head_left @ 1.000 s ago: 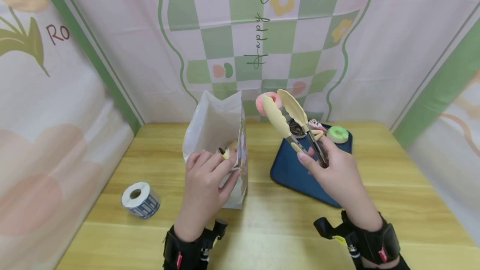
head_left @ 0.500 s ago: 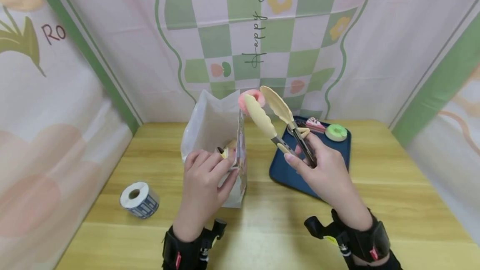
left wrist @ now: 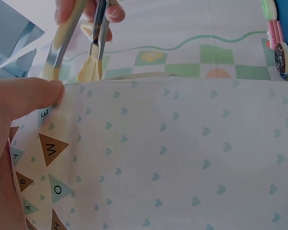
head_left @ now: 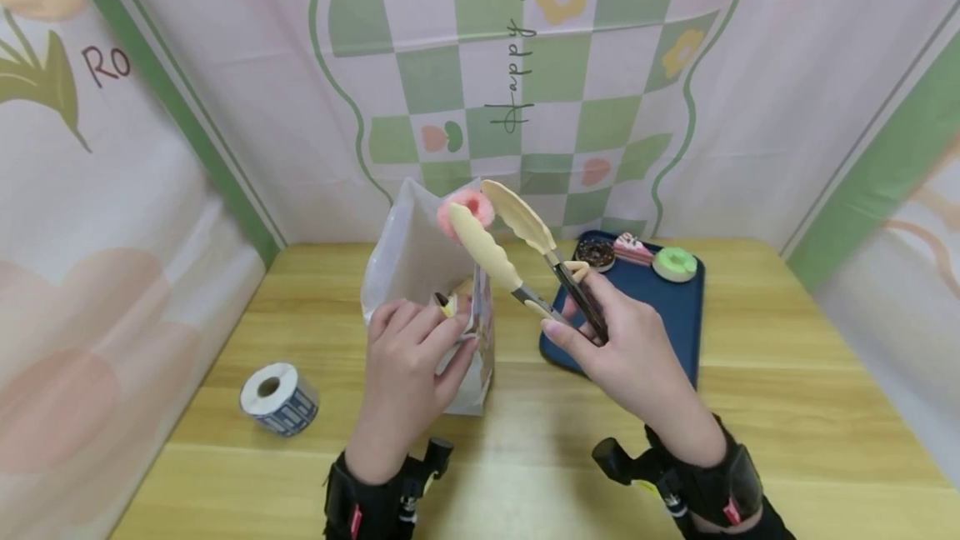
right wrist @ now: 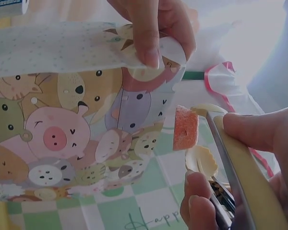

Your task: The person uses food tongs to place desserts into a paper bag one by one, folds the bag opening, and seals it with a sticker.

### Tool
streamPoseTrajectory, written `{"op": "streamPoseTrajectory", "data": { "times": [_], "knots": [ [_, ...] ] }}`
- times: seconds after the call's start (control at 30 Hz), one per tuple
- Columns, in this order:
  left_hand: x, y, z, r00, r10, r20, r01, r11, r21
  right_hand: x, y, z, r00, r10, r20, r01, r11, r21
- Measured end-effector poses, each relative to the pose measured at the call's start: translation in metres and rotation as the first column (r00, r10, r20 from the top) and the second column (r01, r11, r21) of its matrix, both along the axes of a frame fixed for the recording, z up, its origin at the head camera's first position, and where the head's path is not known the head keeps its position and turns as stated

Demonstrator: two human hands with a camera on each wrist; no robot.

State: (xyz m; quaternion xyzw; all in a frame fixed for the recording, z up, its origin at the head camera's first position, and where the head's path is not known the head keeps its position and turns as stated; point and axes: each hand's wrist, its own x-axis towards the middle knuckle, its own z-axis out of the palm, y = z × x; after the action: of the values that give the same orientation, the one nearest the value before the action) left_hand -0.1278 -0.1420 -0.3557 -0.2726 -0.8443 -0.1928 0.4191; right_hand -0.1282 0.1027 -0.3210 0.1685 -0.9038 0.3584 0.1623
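Note:
My left hand [head_left: 411, 361] grips the near rim of a white paper bag [head_left: 384, 269], which stands with its mouth open. The right wrist view shows cartoon animals on the bag [right wrist: 101, 124]; hearts cover its face [left wrist: 182, 143] in the left wrist view. My right hand [head_left: 633, 348] holds tongs [head_left: 487, 255] with cream scalloped tips, thumb on one arm and fingers round the other. At the tips is a pink ring-shaped doughnut [head_left: 486, 217], overlapping the bag's mouth in the head view. The tong tips stand spread apart. The bag's bottom is hidden.
A blue tray [head_left: 678, 323] at the right bears a chocolate doughnut [head_left: 596, 255], a pink cake slice [head_left: 632, 249] and a green doughnut [head_left: 674, 263]. A label roll [head_left: 279, 400] stands on the wooden table [head_left: 525, 473] at the left. A patterned cloth [head_left: 495, 65] hangs behind.
My right hand has moved left, carrying the tongs and pink doughnut from beside the bag to its mouth. More of the tray's sweets now show. My left hand keeps its grip on the rim.

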Motion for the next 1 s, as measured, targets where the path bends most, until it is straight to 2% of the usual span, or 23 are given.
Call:
{"op": "streamPoseTrajectory", "data": {
  "times": [0.3,0.63,0.83,1.0],
  "knots": [
    [0.000,0.000,-0.001,1.000,0.006,0.004,-0.006,1.000,-0.006,-0.001,-0.011,-0.002,0.997,0.074,0.002,-0.074,0.997,0.006],
    [0.000,0.001,0.002,1.000,0.008,0.009,-0.008,1.000,-0.015,-0.003,-0.017,-0.004,0.995,0.098,0.003,-0.098,0.994,0.038],
    [0.000,0.001,0.002,1.000,0.009,0.006,-0.009,1.000,-0.010,-0.001,-0.014,-0.004,0.997,0.073,0.002,-0.073,0.997,0.041],
    [0.000,0.000,0.002,1.000,0.008,-0.003,-0.008,1.000,-0.006,0.000,-0.003,-0.006,1.000,0.001,0.022,0.000,1.000,-0.031]
  ]
}}
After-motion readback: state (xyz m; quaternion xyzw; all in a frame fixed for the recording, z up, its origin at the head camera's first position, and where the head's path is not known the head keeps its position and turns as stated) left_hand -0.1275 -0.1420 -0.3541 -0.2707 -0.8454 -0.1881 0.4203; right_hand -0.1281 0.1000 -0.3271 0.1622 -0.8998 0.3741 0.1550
